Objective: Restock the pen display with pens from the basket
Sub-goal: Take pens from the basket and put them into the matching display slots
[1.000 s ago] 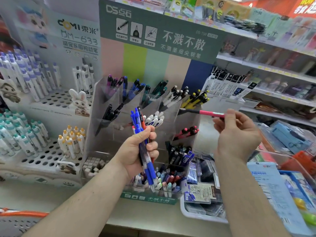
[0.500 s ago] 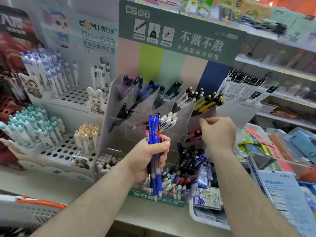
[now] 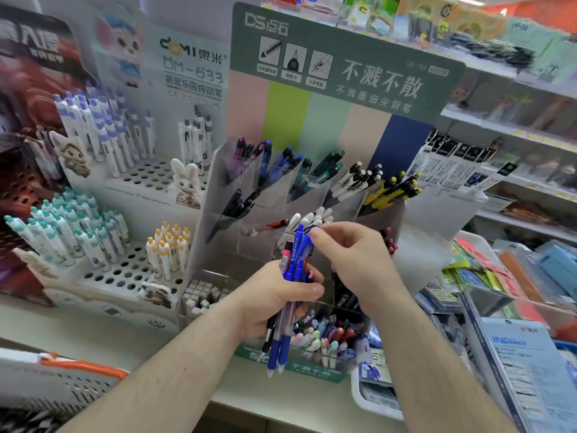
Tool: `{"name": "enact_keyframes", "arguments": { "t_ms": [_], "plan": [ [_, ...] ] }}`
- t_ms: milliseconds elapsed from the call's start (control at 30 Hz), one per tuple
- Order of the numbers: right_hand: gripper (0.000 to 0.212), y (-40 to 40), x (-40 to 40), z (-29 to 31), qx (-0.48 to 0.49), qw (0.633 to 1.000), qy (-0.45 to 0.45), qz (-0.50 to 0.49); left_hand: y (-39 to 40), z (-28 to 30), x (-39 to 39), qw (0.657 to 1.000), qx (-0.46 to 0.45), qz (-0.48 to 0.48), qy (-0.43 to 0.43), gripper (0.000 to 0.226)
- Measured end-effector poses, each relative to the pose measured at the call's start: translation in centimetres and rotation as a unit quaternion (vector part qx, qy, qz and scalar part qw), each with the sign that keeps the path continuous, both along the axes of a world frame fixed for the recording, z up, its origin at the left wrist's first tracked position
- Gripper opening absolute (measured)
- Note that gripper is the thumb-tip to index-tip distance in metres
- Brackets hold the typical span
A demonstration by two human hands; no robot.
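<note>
My left hand (image 3: pixel 278 298) grips a bundle of pens (image 3: pixel 288 295), mostly blue with a red and a black one, held upright in front of the clear acrylic pen display (image 3: pixel 218 189). My right hand (image 3: pixel 352 260) is at the top of the bundle, its fingertips pinching the cap end of a blue pen (image 3: pixel 307 242). The display's angled compartments hold purple, blue, green, white, yellow, black and pink pens. A basket (image 3: pixel 62 382) with an orange handle shows at the lower left.
A white stand of capped pens (image 3: pixel 103 232) with a rabbit figure (image 3: pixel 185 179) sits to the left. A front bin (image 3: pixel 327 342) holds mixed pens. White trays and packaged stationery (image 3: pixel 515 364) crowd the right, with store shelves (image 3: pixel 515 120) behind.
My right hand put the pink pen into the display's right compartment, then moved left to the top of the bundle in my left hand. The camera shifted left.
</note>
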State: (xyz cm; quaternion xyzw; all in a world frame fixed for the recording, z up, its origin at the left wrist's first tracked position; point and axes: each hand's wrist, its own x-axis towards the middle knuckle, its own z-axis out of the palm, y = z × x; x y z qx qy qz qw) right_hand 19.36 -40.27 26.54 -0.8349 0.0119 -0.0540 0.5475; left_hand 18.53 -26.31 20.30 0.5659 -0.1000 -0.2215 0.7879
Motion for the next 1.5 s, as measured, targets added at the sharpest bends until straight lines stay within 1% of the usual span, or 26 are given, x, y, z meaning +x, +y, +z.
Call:
{"name": "enact_keyframes", "arguments": {
  "t_ms": [167,300,367,467,533,567,633,700,800,867,933,1000,1033,1100,1167,1200,1233,1333,1433,1500],
  "plan": [
    [0.014,1.0,0.3,-0.7,0.027,1.0,0.013,0.004,0.9,0.0,-0.3,1.0,0.018,-0.021,0.003,0.022],
    [0.021,1.1,0.4,-0.6,0.152,0.986,0.061,0.018,2.0,0.1,-0.6,0.998,0.049,-0.032,-0.006,0.025],
    [0.022,1.1,0.6,-0.3,0.176,0.983,0.055,-0.002,2.6,0.0,-0.7,0.998,0.064,-0.029,-0.003,0.027],
    [0.022,0.9,0.9,0.4,0.196,0.979,0.009,-0.048,3.5,-0.6,-0.9,0.998,0.053,-0.003,0.024,0.029],
    [0.023,0.7,1.0,0.9,0.213,0.972,-0.028,-0.092,4.0,-1.1,-1.0,0.998,0.02,0.039,0.05,0.03],
    [0.024,0.6,1.0,1.0,0.225,0.967,-0.04,-0.112,4.2,-1.3,-0.9,0.996,-0.011,0.067,0.065,0.03],
    [0.022,0.7,0.8,0.9,0.241,0.959,-0.049,-0.141,4.3,-1.4,-0.7,0.982,-0.099,0.124,0.103,0.028],
    [0.021,1.3,0.6,0.4,0.245,0.956,-0.049,-0.154,4.5,-1.2,-0.6,0.963,-0.181,0.151,0.132,0.019],
    [0.017,2.3,0.4,-0.5,0.249,0.953,-0.046,-0.164,4.6,-0.7,-0.5,0.955,-0.228,0.145,0.121,0.011],
    [0.013,2.8,0.5,-0.8,0.261,0.95,-0.044,-0.164,5.0,-0.6,-0.3,0.947,-0.267,0.137,0.113,0.022],
    [0.007,3.2,0.7,-1.0,0.256,0.953,-0.044,-0.157,5.6,-0.7,0.0,0.928,-0.336,0.114,0.11,0.033],
    [0.008,3.6,0.7,-1.0,0.244,0.958,-0.034,-0.143,6.1,-0.8,0.2,0.905,-0.407,0.069,0.104,0.033],
    [0.009,3.7,0.7,-0.9,0.249,0.959,-0.027,-0.135,6.3,-0.8,0.2,0.897,-0.429,0.051,0.1,0.031],
    [0.011,3.9,1.0,-0.3,0.27,0.954,-0.022,-0.131,6.7,-0.9,0.2,0.892,-0.441,0.039,0.091,0.029],
    [0.013,3.7,1.6,0.6,0.287,0.944,-0.059,-0.154,7.3,-0.8,0.3,0.895,-0.435,0.048,0.089,0.03],
    [0.015,3.5,2.0,1.1,0.281,0.939,-0.098,-0.172,7.6,-0.8,0.2,0.898,-0.427,0.059,0.09,0.031],
    [0.017,3.2,2.4,1.4,0.255,0.936,-0.147,-0.192,7.9,-0.8,0.2,0.901,-0.418,0.075,0.092,0.033],
    [0.019,3.0,3.3,1.7,0.1,0.927,-0.279,-0.229,8.7,-0.8,0.1,0.908,-0.391,0.118,0.099,0.038],
    [0.01,3.9,4.2,0.7,-0.041,0.919,-0.341,-0.194,9.1,-0.8,-0.1,0.91,-0.377,0.136,0.103,0.041],
    [0.008,4.8,5.1,-0.4,-0.146,0.912,-0.352,-0.154,9.3,-0.9,-0.2,0.912,-0.37,0.144,0.105,0.044]
  ]
}}
